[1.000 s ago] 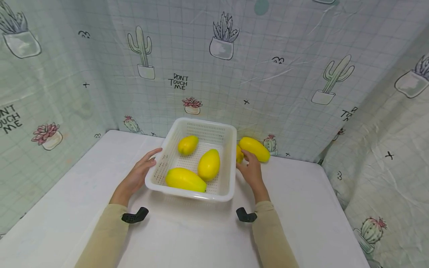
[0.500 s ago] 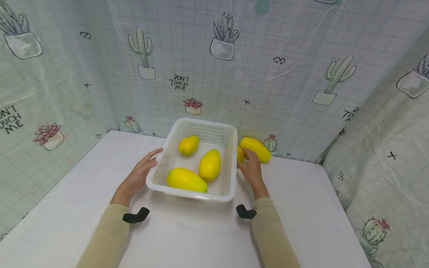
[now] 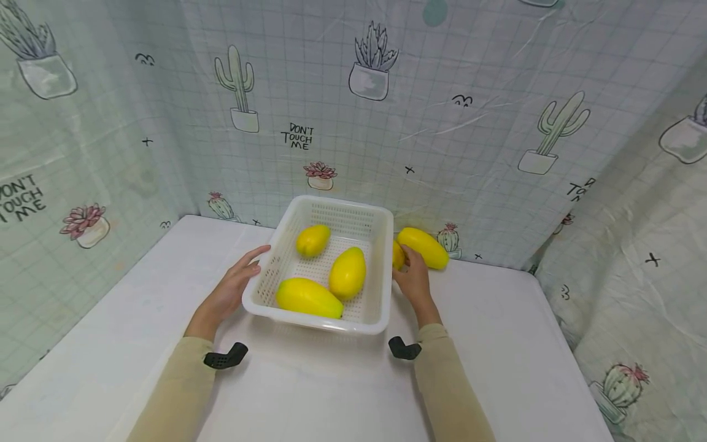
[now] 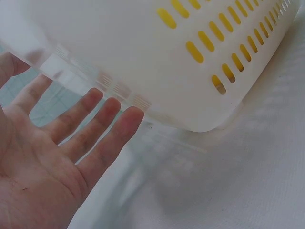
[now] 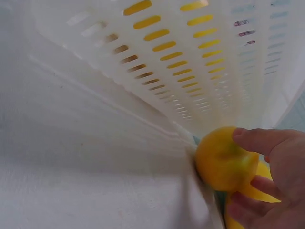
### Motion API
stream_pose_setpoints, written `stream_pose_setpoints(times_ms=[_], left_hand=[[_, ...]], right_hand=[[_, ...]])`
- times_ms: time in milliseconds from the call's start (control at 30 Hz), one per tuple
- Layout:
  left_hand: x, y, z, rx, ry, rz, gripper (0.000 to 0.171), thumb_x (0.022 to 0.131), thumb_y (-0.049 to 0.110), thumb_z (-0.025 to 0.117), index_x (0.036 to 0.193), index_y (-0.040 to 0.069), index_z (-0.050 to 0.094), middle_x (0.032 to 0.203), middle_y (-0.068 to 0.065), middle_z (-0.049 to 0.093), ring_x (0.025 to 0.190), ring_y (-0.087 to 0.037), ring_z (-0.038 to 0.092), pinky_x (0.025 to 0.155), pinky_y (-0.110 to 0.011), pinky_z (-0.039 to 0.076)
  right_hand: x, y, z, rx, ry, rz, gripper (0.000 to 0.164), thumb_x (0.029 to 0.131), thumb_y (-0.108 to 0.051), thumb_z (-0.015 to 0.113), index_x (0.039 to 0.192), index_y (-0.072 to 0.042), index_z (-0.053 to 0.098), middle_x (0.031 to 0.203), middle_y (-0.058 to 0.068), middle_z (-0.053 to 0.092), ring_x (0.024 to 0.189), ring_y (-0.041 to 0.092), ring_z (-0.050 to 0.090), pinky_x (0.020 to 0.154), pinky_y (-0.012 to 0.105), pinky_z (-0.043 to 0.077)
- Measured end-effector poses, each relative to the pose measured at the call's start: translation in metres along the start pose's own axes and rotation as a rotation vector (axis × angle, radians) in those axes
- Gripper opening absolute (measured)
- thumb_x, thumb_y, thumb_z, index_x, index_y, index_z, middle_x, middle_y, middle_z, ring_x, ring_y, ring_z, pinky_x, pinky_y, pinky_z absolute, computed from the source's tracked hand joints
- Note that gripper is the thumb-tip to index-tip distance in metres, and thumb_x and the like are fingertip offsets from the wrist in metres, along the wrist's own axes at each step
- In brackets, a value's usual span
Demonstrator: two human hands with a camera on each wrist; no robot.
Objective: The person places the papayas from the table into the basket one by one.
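Observation:
A white perforated plastic basket (image 3: 378, 270) sits at the middle of the table, tilted slightly in view. Inside it lie a small yellow fruit (image 3: 313, 240), an egg-shaped yellow mango (image 3: 347, 273) and a longer yellow fruit (image 3: 309, 298). My left hand (image 3: 229, 294) is at the basket's left side; its extended fingertips touch the wall in the left wrist view. Beyond the basket's right wall, my right hand (image 3: 415, 282) holds a rounded yellow-orange fruit (image 5: 221, 162) between thumb and fingers. The basket partly hides that fruit in the head view.
Another long yellow fruit (image 3: 424, 248) lies behind my right hand, near the back curtain (image 3: 431, 202). A white-covered table (image 3: 309, 393) lies under everything. Patterned curtains surround it on the left, back and right.
Hands, basket and fruits hold their places. Only the whole head view shifts slightly to the right.

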State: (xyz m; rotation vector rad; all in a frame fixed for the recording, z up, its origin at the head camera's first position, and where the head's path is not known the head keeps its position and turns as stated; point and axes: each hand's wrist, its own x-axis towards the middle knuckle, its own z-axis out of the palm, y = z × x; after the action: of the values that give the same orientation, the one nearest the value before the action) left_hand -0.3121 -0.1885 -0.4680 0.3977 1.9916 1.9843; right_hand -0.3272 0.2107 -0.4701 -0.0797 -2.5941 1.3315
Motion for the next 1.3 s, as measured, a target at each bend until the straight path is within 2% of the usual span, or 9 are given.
stream_pose_setpoints(times_ms=[367,700,967,1167,1300], left_hand=[[-0.007,0.01,0.007,0.037,-0.009,-0.002,0.05,0.098,0.032,0.034,0.145,0.032,0.018,0.152,-0.002,0.023,0.132,-0.021,0.035,0.103,-0.042,0.037],[-0.008,0.012,0.01,0.021,-0.005,-0.005,0.049,0.098,0.029,0.034,0.145,0.031,0.019,0.151,-0.003,0.023,0.13,-0.02,0.036,0.101,-0.041,0.039],[-0.009,0.013,0.009,0.023,0.008,0.003,0.048,0.098,0.029,0.034,0.144,0.031,0.021,0.151,-0.003,0.025,0.128,-0.018,0.039,0.101,-0.04,0.039],[-0.008,0.012,0.008,0.027,-0.004,0.003,0.048,0.098,0.03,0.034,0.144,0.032,0.02,0.151,-0.003,0.025,0.128,-0.017,0.039,0.098,-0.033,0.042],[-0.008,0.013,0.008,0.025,0.0,0.014,0.048,0.098,0.03,0.034,0.145,0.03,0.02,0.151,-0.004,0.025,0.128,-0.018,0.039,0.096,-0.031,0.043]], right_hand=[[0.003,0.011,0.011,0.007,0.036,-0.002,0.068,0.079,-0.018,0.07,0.138,-0.013,0.037,0.133,0.013,0.041,0.117,0.028,0.045,0.098,0.041,0.043],[0.004,0.012,0.017,-0.054,0.078,0.031,0.068,0.079,-0.021,0.069,0.138,-0.017,0.037,0.13,0.013,0.042,0.115,0.026,0.043,0.099,0.04,0.042],[0.005,0.012,0.017,-0.028,0.059,0.027,0.065,0.08,-0.021,0.069,0.137,-0.014,0.04,0.131,0.013,0.041,0.117,0.027,0.041,0.102,0.042,0.039],[0.003,0.009,0.014,-0.013,0.039,0.051,0.065,0.08,-0.023,0.068,0.138,-0.018,0.039,0.135,0.012,0.038,0.121,0.026,0.04,0.103,0.042,0.038],[0.002,0.007,0.011,0.034,0.03,0.064,0.066,0.081,-0.026,0.067,0.139,-0.02,0.038,0.137,0.011,0.036,0.122,0.026,0.039,0.103,0.042,0.038]])
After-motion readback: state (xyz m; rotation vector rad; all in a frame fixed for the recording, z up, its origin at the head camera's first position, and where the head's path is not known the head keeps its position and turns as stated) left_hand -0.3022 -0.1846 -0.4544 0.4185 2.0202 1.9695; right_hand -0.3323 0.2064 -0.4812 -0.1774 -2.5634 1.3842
